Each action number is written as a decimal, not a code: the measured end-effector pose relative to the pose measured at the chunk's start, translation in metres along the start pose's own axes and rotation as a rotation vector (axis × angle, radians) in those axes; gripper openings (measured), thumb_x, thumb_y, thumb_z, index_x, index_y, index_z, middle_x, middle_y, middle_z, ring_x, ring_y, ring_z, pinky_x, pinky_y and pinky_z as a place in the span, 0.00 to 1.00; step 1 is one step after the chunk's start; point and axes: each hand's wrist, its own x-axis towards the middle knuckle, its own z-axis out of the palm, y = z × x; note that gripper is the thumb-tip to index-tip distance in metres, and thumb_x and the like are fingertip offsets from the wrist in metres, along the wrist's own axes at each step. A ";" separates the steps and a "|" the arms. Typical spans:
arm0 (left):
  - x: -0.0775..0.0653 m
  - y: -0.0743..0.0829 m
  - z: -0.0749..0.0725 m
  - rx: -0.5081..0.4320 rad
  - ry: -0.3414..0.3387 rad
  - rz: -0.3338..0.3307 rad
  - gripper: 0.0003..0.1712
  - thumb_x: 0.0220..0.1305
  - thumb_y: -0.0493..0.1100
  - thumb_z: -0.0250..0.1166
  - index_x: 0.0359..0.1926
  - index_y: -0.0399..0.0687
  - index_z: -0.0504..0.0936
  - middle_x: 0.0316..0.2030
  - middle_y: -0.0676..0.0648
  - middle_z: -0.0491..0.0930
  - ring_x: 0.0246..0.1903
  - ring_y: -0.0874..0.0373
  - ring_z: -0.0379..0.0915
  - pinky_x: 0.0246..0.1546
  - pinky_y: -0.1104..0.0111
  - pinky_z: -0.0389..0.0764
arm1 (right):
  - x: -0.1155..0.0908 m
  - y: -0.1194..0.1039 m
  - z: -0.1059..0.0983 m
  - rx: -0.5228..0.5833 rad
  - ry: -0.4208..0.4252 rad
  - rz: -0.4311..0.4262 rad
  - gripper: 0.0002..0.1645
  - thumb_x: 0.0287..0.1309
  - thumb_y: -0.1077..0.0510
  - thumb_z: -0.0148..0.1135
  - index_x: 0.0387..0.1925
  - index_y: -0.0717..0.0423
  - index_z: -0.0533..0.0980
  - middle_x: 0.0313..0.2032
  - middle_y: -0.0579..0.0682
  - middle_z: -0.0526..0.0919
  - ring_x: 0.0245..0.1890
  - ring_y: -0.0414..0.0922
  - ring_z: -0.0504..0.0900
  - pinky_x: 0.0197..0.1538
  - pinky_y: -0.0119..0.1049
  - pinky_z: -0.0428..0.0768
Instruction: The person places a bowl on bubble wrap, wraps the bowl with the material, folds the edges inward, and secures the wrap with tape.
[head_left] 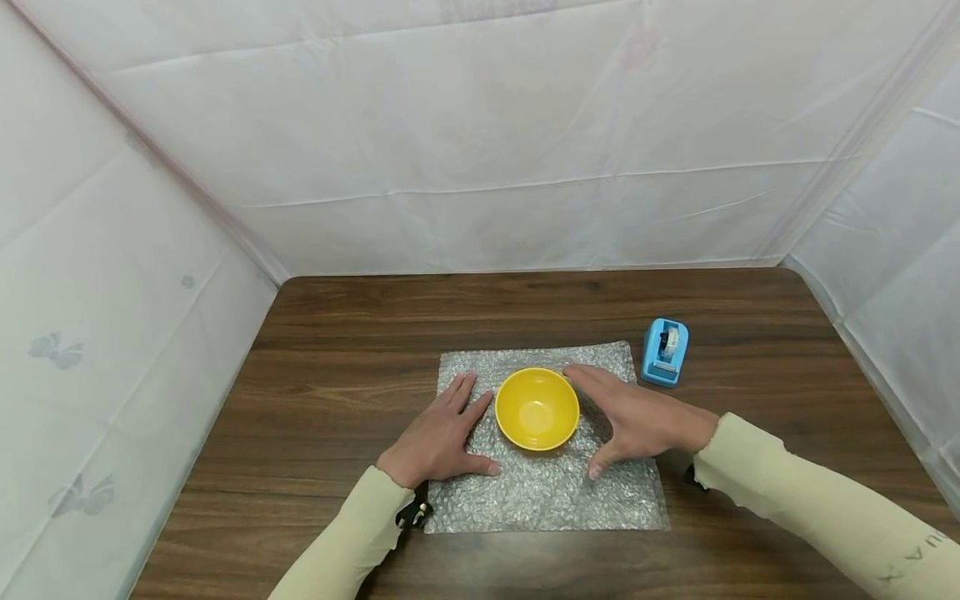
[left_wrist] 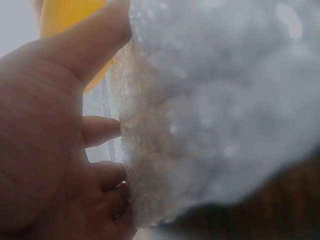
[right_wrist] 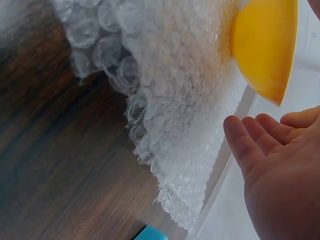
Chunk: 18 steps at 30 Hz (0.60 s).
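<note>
Head view: a smooth, round yellow bowl [head_left: 537, 410] sat on a bumpy, rectangular, clear bubble-wrap sheet [head_left: 540, 500]. Just left of the bowl, the left hand [head_left: 437, 440] rested spread on the sheet; just right, the right hand [head_left: 636, 415] held thumb and fingers wide apart.

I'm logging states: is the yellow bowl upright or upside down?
Upright: the yellow bowl stands on the bubble wrap, its hollow facing up.

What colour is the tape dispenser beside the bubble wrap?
Light blue; the tape dispenser shows best in the head view.
</note>
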 end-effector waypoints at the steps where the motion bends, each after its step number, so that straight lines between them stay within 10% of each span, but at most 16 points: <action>1: 0.000 0.000 0.000 0.000 -0.001 -0.001 0.64 0.53 0.76 0.72 0.82 0.53 0.58 0.84 0.41 0.44 0.84 0.43 0.40 0.80 0.47 0.59 | -0.001 0.000 0.000 -0.002 0.001 -0.001 0.83 0.34 0.29 0.84 0.83 0.53 0.47 0.83 0.59 0.50 0.81 0.62 0.56 0.74 0.66 0.67; 18: 0.001 -0.001 0.002 0.002 -0.002 -0.001 0.64 0.53 0.76 0.71 0.82 0.54 0.57 0.84 0.41 0.44 0.84 0.43 0.40 0.80 0.47 0.58 | -0.017 0.012 -0.003 -0.047 0.002 -0.032 0.79 0.36 0.28 0.82 0.82 0.52 0.51 0.82 0.58 0.53 0.80 0.60 0.59 0.73 0.62 0.71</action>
